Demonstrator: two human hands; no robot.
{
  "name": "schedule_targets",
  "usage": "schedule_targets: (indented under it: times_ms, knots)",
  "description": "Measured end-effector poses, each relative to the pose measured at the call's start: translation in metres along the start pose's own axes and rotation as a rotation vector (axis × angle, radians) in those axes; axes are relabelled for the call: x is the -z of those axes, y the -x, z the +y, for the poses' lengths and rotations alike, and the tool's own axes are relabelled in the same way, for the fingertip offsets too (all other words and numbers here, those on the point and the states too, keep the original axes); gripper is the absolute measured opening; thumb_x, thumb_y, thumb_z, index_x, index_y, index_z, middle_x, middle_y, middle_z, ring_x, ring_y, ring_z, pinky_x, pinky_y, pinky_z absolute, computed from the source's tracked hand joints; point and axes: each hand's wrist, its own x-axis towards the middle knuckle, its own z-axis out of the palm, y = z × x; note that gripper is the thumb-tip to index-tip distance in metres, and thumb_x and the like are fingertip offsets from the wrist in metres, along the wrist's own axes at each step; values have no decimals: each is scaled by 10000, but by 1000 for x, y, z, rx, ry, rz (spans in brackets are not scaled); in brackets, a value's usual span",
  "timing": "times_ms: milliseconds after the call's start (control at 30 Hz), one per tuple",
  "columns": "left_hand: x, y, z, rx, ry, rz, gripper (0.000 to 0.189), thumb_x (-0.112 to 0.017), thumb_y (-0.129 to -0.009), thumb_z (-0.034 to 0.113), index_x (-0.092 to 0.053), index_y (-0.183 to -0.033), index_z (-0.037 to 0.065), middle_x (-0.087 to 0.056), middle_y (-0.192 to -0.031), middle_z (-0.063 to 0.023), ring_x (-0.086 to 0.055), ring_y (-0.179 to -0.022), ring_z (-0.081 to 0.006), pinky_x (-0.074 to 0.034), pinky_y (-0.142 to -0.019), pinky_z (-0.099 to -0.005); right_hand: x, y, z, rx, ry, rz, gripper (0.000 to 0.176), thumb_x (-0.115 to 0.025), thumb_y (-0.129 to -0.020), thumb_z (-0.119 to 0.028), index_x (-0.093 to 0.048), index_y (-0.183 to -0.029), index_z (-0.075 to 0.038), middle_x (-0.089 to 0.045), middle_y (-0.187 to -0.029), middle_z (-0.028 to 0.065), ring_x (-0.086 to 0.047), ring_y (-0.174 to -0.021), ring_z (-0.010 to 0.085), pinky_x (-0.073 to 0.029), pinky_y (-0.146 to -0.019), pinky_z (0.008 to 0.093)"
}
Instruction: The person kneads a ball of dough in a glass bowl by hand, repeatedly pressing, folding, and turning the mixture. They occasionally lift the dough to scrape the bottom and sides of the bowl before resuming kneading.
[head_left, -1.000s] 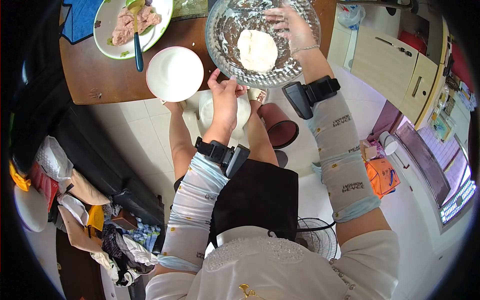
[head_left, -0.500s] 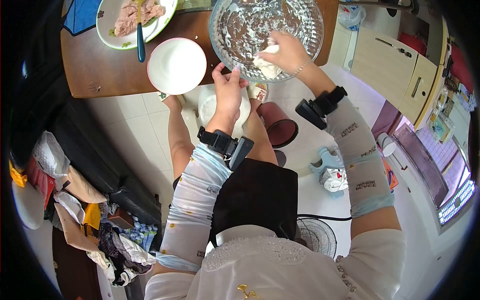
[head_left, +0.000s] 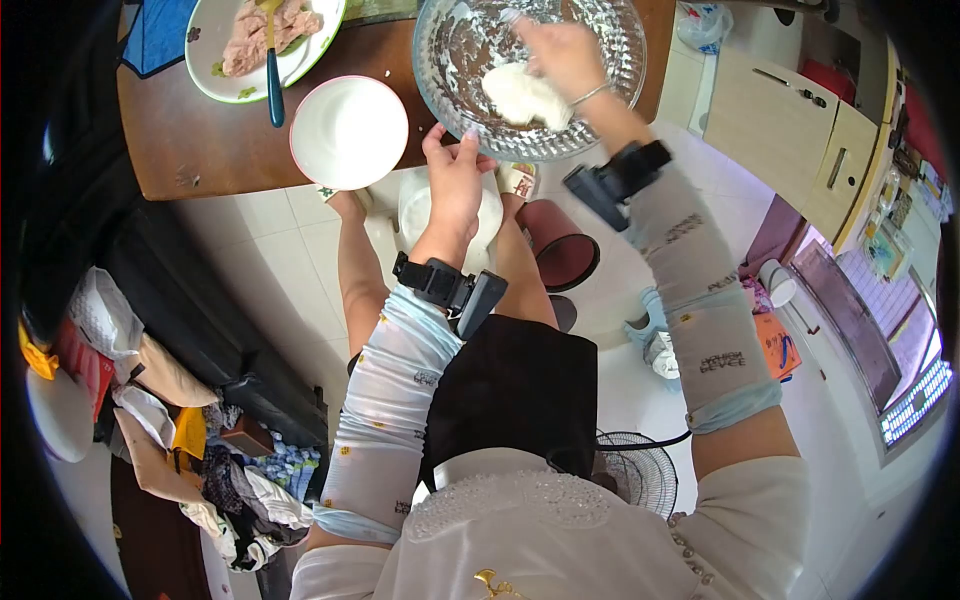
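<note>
That lump of dough (head_left: 520, 95) is sitting in the bottom of the glass bowl (head_left: 450, 60), which is parked right at the near edge of the table (head_left: 200, 150), toward its right end. From the look of it, the dough's soft and tacky. The bowl's inside is smeared white all over, so expect it to stick to your fingers and stretch rather than lift clean. I'd get under it from the side with the whole hand instead of picking at the top. The bowl's the fragile, heavy bit, and so close to the edge it could skid if you push hard.

Your right hand (head_left: 560, 55) is down inside the bowl on the far-right side of the dough, fingers bunched close and bent onto it, wrist cocked, forearm coming in from the right. I can't tell if it's actually gripping the lump or just pressing on it. Your left hand (head_left: 455, 185) is at the bowl's near rim, fingers up against the glass, thumb out to the left, clamping it steady.

Just left of the glass bowl there's an empty white bowl (head_left: 349, 132), also at the near edge. Further back toward the far-left corner is a plate (head_left: 215, 75) of minced meat (head_left: 262, 35) with a blue-handled spoon (head_left: 270, 85) lying in it.
</note>
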Motion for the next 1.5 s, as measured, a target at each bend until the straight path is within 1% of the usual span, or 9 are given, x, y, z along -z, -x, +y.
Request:
schedule_targets:
  times_ms: [133,500,633,767,833,1100,1167,1233,1500]
  knots:
    - [1,-1,-2,2,5,-2,518,-506,-918,148,-211,-1317,0,-513,-892,-91,-534,-720,-131,-480,-672,-261,-55,38,10,382,393,521,252,-625,-765,-347,-614,-825,-102,-562,-971,103,-488,-965,318,-367,-815,440]
    - [0,2,4,36,-72,-38,300,-470,-927,103,-352,-1196,44,-527,-892,-69,-530,-752,-126,-527,-711,-292,-59,15,3,261,282,280,263,-623,-765,-344,-599,-666,-101,-553,-743,71,-536,-653,301,-396,-646,405]
    - [-2,5,7,55,-37,-23,250,-466,-930,103,-373,-1154,43,-540,-895,-71,-543,-764,-127,-533,-726,-293,-33,-8,-1,271,203,931,275,-638,-768,-272,-565,-617,-54,-535,-679,68,-535,-610,270,-409,-595,395]
    - [0,5,8,78,-46,-43,221,-464,-931,102,-373,-1126,48,-546,-901,-70,-553,-779,-134,-534,-742,-303,-21,-13,-5,434,132,875,315,-620,-794,-252,-540,-601,-17,-525,-636,80,-528,-574,268,-400,-553,403]
    - [-1,5,10,84,-45,-38,222,-462,-931,98,-374,-1128,49,-541,-911,-71,-555,-782,-138,-536,-737,-301,-2,-5,-11,161,-229,484,333,-609,-814,-263,-542,-614,-6,-549,-652,104,-520,-564,291,-401,-557,415]
    - [-8,9,15,106,-37,18,226,-462,-927,84,-383,-1137,53,-490,-959,-73,-553,-760,-142,-553,-708,-286,1,-29,-37,-88,313,-47,370,-588,-734,-450,-624,-759,-83,-656,-804,152,-636,-785,326,-488,-691,421]
    - [-9,9,15,118,-13,29,246,-462,-926,82,-384,-1158,60,-492,-955,-74,-552,-749,-139,-555,-697,-281,-5,-2,-48,-108,304,15,275,-607,-706,-343,-601,-706,-69,-628,-846,145,-598,-807,338,-449,-714,432]
    - [-8,8,14,118,-30,29,259,-463,-926,83,-382,-1171,64,-495,-954,-75,-554,-750,-140,-553,-686,-277,-23,21,-35,325,400,423,210,-614,-683,-277,-571,-708,-73,-555,-821,110,-528,-805,328,-389,-730,432]
    - [-7,11,10,154,17,60,274,-478,-925,95,-385,-1182,75,-512,-926,-55,-551,-765,-129,-533,-668,-260,-73,18,-4,430,518,607,177,-597,-675,-254,-524,-757,-116,-498,-801,67,-488,-783,259,-330,-657,408]
